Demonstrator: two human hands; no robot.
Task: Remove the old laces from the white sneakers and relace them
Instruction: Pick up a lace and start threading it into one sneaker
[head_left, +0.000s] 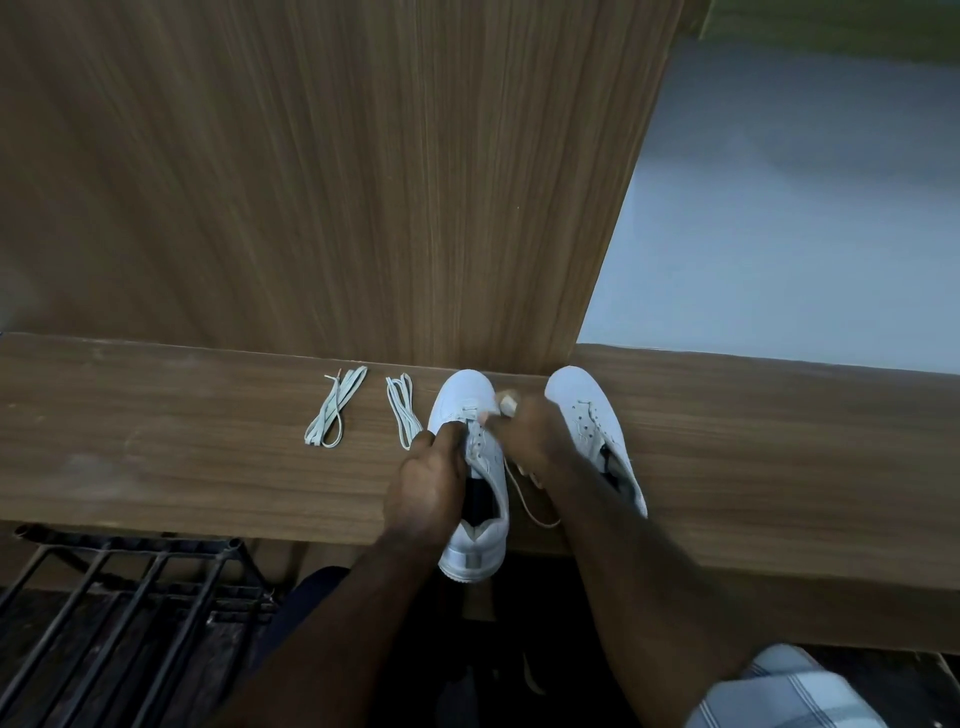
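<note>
Two white sneakers stand on a wooden ledge (182, 467), toes pointing away from me. On the left sneaker (470, 400) my left hand (428, 480) grips the side by the eyelets, thumb on the lace rows. My right hand (524, 434) is blurred and pinches a white lace (535, 512) that loops down onto the ledge beside that shoe. The right sneaker (582, 400) has bare eyelets and lies partly under my right forearm. Two folded pale lace bundles lie to the left, one (335, 408) farther off, the other (404, 410) next to the left sneaker.
A tall wooden panel (337, 182) rises directly behind the ledge. Grey floor (805, 208) shows to the right of it. A black metal rack (130, 597) stands below the ledge's front edge at lower left. The left sneaker's heel overhangs that edge.
</note>
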